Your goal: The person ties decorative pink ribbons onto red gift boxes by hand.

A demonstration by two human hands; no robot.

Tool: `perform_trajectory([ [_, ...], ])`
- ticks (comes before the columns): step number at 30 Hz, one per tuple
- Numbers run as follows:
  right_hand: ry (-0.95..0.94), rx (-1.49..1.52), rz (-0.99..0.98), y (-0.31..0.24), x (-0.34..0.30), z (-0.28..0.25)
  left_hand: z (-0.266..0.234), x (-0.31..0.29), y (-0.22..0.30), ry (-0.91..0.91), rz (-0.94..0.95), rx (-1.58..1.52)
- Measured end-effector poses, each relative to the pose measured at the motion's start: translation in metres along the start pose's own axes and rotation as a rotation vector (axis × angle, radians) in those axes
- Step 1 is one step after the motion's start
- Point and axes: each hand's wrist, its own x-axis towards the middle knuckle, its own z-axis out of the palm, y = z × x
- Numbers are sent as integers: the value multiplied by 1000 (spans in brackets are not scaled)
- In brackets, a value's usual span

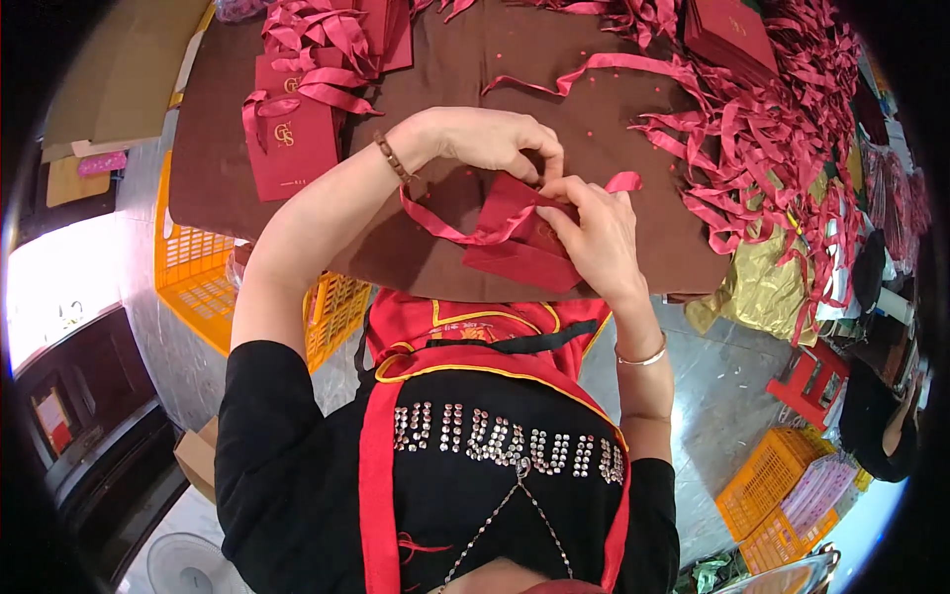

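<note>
Both hands meet at the near edge of the brown cloth-covered table (633, 238), working on 1 small dark-red paper gift bag (520, 247) lying flat there, just in front of the person's body. The left hand (495, 139) is curled, thumb & forefinger pinched shut at the bag's top edge; looks like it's nipping the pink-red satin ribbon handle (445, 226) where it enters the bag, tho the exact contact is hidden behind the fingers. The right hand (594, 233) lies over the bag's right side, fingers bent and closed on the bag's upper corner w/ a short ribbon end (623, 181) sticking out past the knuckles. The ribbon loops out to the left, slack.

To do this well, imo: keep the bag pressed flat w/ the right hand so it doesn't slide, feed the ribbon w/ small pinches, keep it untwisted, and match the loop length to the finished ones.

Far left: finished dark-red gift bags with gold emblem (292, 148), ribbons fitted. Far right: big heap of loose pink-red ribbons (782, 148) & a stack of flat dark-red bags (727, 35). Orange plastic crate (198, 277) sits under the table, left.
</note>
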Motion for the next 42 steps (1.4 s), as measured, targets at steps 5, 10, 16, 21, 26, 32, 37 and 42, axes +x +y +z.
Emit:
perform_trajectory([
  [5, 9, 22, -31, 1, 0, 2, 8, 2, -11, 61, 13, 197],
  [10, -24, 128, 48, 0, 3, 0, 0, -2, -1, -106, -143, -106],
  [16, -60, 199, 31, 3, 9, -3, 14, 7, -20, 57, 90, -87],
  [21, -119, 305, 69, -1, 10, 3, 3, 10, -18, 365, 63, -92],
  [26, -89, 156, 80, 16, 18, 8, -14, -3, -24, 905, -109, 155],
  [32, 379, -206, -197, 33, 5, 1, 0, -42, -17, 943, -624, 630],
  [37, 348, -65, 137, 49, -19, -15, 39, -53, -37, 784, -670, 647],
  [42, 223, -58, 86, 48, -29, -6, 51, -56, -42, 1013, -379, 678],
])
